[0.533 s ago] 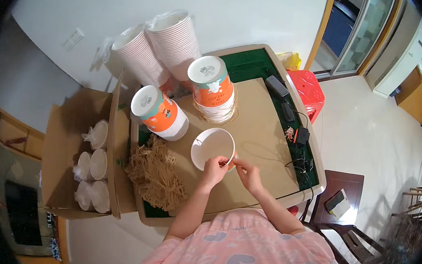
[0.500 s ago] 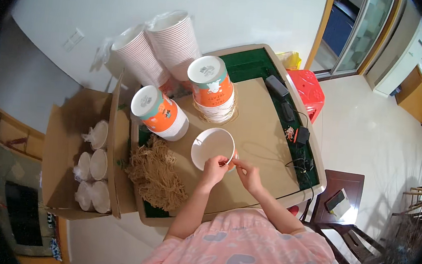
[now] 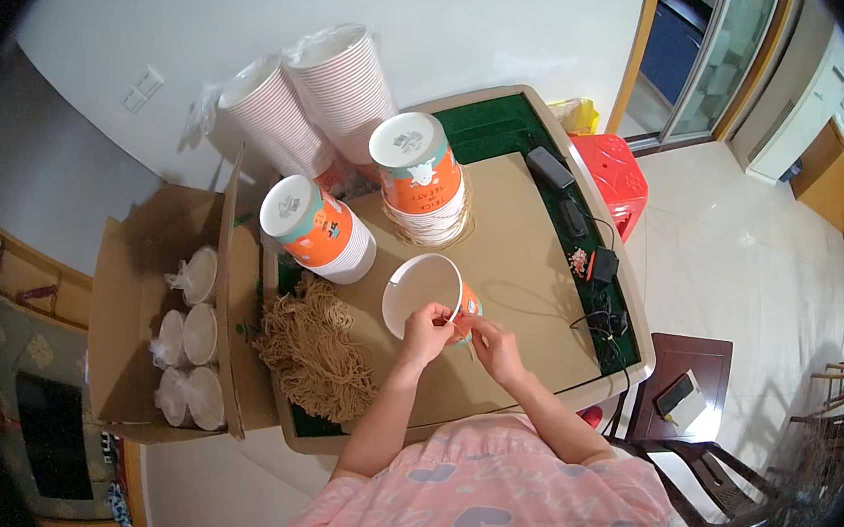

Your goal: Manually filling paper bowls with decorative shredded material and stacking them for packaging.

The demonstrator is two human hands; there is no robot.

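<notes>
A white-lined paper bucket (image 3: 422, 289) with an orange and teal outside stands tilted on the cardboard sheet, its mouth up. My left hand (image 3: 425, 335) pinches its near right rim, thumb and fingers closed. Just right of it, my right hand (image 3: 497, 350) is closed in a pinch against the bucket's outer side. A thin tan string (image 3: 472, 351) hangs below the right fingertips; the fingers hide most of it. Left of my hands lies a heap of tan strings (image 3: 319, 355). Beyond are two upside-down bucket stacks, one (image 3: 329, 233) at left and one (image 3: 424, 178) draped with string loops.
Two tall plastic-wrapped bucket stacks (image 3: 342, 86) lean by the wall. An open carton (image 3: 150, 335) at left holds several wrapped white cups or buckets. Black adapters and cables (image 3: 575, 217) lie along the table's right green strip. A red stool (image 3: 610, 175) stands beyond the right edge.
The bucket has turned a little, so more of its orange side shows. My right hand has shifted slightly down, and the string below its fingers is now visible.
</notes>
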